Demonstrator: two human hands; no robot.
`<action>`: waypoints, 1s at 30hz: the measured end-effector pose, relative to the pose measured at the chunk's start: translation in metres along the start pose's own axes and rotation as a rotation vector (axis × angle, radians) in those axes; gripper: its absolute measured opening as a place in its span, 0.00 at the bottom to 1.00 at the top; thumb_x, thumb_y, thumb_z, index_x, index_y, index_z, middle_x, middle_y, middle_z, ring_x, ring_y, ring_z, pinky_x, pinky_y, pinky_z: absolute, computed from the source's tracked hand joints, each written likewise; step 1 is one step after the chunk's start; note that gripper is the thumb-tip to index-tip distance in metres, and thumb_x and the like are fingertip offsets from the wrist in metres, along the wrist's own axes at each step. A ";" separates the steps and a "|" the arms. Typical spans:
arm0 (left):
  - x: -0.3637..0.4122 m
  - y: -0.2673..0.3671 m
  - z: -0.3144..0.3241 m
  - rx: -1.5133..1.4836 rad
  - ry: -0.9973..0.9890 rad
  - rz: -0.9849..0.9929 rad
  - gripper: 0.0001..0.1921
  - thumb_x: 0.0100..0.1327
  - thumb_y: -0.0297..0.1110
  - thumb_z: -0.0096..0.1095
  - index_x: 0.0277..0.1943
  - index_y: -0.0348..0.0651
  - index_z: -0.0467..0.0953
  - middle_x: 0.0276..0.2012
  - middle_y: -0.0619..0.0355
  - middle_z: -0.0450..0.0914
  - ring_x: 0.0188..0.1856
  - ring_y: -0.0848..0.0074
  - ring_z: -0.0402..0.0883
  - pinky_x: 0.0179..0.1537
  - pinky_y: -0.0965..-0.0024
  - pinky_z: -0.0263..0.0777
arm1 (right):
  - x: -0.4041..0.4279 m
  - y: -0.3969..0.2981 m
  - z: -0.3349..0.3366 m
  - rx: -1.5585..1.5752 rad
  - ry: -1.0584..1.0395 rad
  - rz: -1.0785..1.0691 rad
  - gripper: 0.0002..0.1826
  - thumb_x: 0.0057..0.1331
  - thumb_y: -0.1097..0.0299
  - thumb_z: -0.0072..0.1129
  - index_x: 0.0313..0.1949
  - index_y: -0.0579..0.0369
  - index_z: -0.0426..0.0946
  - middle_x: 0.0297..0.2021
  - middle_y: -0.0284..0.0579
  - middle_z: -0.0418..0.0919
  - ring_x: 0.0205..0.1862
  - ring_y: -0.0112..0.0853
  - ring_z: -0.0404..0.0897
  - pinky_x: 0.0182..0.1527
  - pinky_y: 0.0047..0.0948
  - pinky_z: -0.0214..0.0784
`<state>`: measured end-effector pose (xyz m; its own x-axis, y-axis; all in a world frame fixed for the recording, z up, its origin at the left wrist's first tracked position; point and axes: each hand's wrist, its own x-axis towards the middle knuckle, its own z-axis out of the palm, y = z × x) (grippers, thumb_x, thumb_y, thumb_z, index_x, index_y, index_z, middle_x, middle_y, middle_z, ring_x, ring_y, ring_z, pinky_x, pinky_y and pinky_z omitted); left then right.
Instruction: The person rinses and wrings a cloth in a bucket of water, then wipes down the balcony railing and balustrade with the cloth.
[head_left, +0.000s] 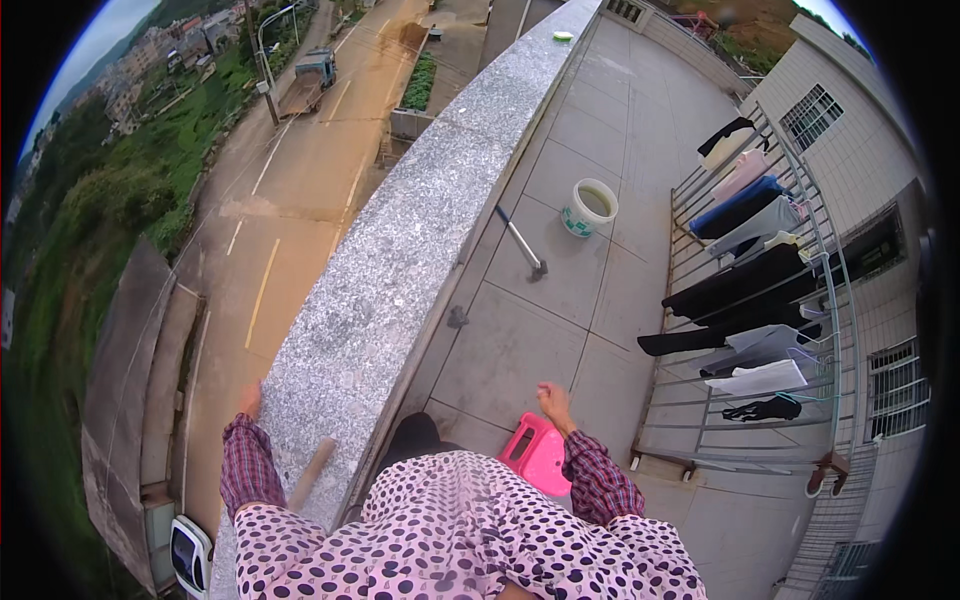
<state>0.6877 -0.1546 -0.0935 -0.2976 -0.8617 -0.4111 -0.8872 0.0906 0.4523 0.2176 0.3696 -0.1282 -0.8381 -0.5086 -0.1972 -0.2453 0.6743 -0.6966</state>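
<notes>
My left hand (250, 400) rests at the outer edge of the speckled granite parapet top (375, 277); its fingers are partly hidden, so its grip cannot be told. Beside that forearm a wooden stick or handle (312, 472) lies on the granite. Over the terrace floor hangs my right hand (553, 401), fingers curled, holding nothing that shows. Just below it is a pink plastic stool (536, 454). Farther ahead on the tiles lie a long-handled brush or similar tool (523, 244) and a white bucket (589, 208) with cloudy liquid inside. A dark grey clump (457, 317) lies near the wall's foot.
A metal rack (832, 300) with hanging clothes stands to the right, near the tiled house wall. A small green and white item (562, 36) sits at the parapet's far end. Beyond the parapet is a drop to a road with a truck (311, 81).
</notes>
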 end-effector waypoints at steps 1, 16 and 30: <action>-0.006 0.006 -0.004 -0.112 -0.019 -0.119 0.25 0.62 0.48 0.45 0.47 0.31 0.74 0.45 0.41 0.77 0.47 0.57 0.75 0.44 0.59 0.65 | -0.018 0.038 -0.025 -0.034 0.083 0.137 0.16 0.59 0.66 0.50 0.43 0.61 0.76 0.27 0.52 0.80 0.31 0.35 0.80 0.34 0.32 0.70; 0.004 -0.019 -0.020 -0.265 0.270 -0.378 0.19 0.61 0.41 0.51 0.40 0.28 0.75 0.38 0.40 0.80 0.34 0.58 0.77 0.39 0.57 0.66 | -0.092 0.165 -0.142 0.590 0.102 1.322 0.24 0.60 0.62 0.51 0.54 0.60 0.64 0.42 0.64 0.71 0.37 0.51 0.75 0.37 0.53 0.71; 0.286 0.508 0.099 -0.389 0.083 -0.094 0.22 0.62 0.43 0.43 0.35 0.31 0.79 0.31 0.44 0.81 0.35 0.61 0.79 0.38 0.60 0.68 | 0.582 -0.271 -0.103 0.192 0.151 -0.143 0.25 0.65 0.63 0.48 0.59 0.59 0.61 0.54 0.58 0.67 0.54 0.42 0.69 0.55 0.37 0.61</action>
<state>0.1166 -0.3056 -0.0601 -0.1776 -0.8961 -0.4067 -0.7050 -0.1725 0.6879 -0.2538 -0.0545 0.0166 -0.8681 -0.4964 0.0073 -0.2815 0.4800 -0.8309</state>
